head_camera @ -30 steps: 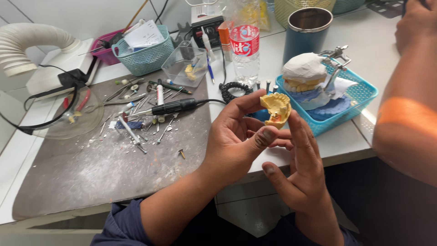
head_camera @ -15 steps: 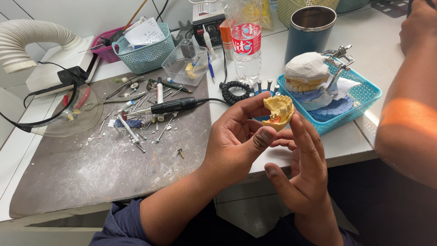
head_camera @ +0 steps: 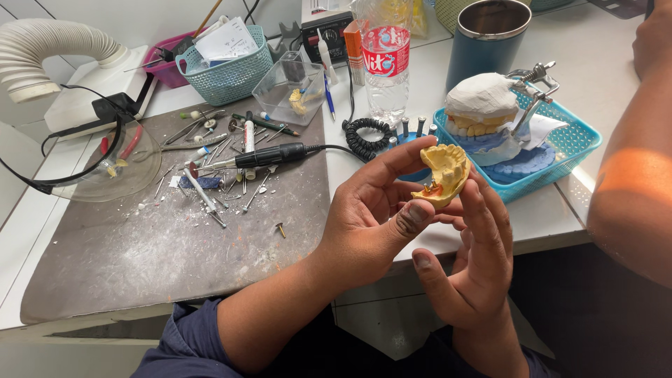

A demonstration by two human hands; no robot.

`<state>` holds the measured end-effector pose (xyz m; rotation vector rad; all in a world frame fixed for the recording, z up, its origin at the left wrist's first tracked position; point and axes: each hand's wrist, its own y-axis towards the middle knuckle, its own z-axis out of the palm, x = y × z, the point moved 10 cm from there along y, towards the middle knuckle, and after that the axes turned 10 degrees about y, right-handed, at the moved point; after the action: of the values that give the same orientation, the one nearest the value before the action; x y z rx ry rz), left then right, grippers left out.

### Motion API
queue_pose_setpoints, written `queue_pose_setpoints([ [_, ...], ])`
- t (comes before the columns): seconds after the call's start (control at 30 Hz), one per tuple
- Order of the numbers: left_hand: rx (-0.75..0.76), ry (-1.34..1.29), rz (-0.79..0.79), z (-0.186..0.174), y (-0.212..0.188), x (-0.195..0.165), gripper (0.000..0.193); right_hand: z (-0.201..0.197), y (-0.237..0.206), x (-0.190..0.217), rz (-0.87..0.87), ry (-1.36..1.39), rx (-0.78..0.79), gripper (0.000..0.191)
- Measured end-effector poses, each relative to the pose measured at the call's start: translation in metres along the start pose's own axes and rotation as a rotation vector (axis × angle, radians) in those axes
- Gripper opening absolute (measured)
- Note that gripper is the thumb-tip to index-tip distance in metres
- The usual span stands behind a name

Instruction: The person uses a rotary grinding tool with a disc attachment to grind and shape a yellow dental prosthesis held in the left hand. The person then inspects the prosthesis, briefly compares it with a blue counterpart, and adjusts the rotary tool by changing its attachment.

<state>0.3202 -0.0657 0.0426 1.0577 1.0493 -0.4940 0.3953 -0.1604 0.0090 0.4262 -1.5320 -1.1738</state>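
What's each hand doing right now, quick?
Left hand: closed on the yellow dental cast, fingers behind it, thumb in front.
Right hand: open, fingers upright, fingertips touching the cast's right side.

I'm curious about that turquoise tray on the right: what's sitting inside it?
In the turquoise tray stands a white plaster block with yellow teeth, clamped in a metal frame over blue plaster pieces. The tray's floor beneath them is hidden.
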Motion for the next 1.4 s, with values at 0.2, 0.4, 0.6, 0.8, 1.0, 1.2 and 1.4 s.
queue_pose_setpoints([
  [0.2, -0.089, 0.241, 0.044, -0.011, -0.004, -0.001, 0.069, 0.0, 0.001, -0.001, 0.016, 0.027, 0.011, 0.076],
  [0.4, -0.195, 0.403, 0.173, -0.021, -0.011, -0.007, 0.068, 0.004, 0.005, -0.001, 0.013, -0.026, 0.038, 0.074],
  [0.6, -0.246, 0.505, 0.246, -0.022, -0.017, -0.014, 0.067, 0.003, 0.003, -0.003, 0.034, -0.02, 0.057, 0.072],
  [0.8, -0.335, 0.735, 0.374, -0.017, -0.024, -0.03, 0.066, 0.004, 0.002, -0.008, 0.035, -0.01, 0.079, 0.069],
  [1.0, -0.42, 0.87, 0.428, -0.016, -0.029, -0.038, 0.066, 0.003, 0.002, -0.009, 0.075, -0.097, 0.086, 0.065],
  [1.2, -0.442, 0.887, 0.402, -0.017, -0.029, -0.036, 0.067, 0.003, 0.004, -0.009, 0.089, -0.071, 0.075, 0.063],
  [1.4, -0.396, 0.764, 0.224, -0.025, -0.024, -0.018, 0.071, -0.006, -0.001, -0.005, 0.087, -0.028, -0.008, 0.068],
])
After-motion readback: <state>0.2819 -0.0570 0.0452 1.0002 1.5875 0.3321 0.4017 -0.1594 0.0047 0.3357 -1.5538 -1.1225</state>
